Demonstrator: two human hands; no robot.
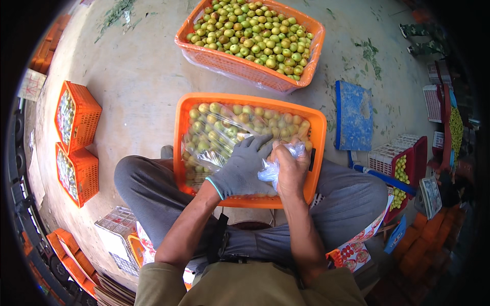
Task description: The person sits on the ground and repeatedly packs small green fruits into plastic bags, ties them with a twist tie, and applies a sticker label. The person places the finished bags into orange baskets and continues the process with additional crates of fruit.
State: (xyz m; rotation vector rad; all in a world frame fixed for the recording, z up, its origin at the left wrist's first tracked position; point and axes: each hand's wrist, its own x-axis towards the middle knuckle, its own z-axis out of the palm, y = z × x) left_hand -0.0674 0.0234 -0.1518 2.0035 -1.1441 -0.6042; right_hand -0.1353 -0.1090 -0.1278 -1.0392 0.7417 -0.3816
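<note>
An orange plastic crate (180, 126) sits between my knees, filled with round green-yellow fruit (214, 108) under a clear plastic liner bag (239, 122). My left hand (243, 164), in a grey knit glove with a teal cuff edge, lies flat on the bag with its fingers spread. Beside it, my bare right hand (289, 166) is closed around the bunched neck of the bag (270, 172). Some of the bunched plastic sticks out past the fist on both sides. The gloved hand and both wrists hide the fruit at the crate's near side.
Just ahead stands a lined orange crate (245, 70) of uncovered fruit. Two bagged crates (82, 114) are at left. To the right lie a blue scale platform (354, 114), its pole (383, 179) and display (430, 197). A person's camouflage trouser legs (423, 38) show at upper right.
</note>
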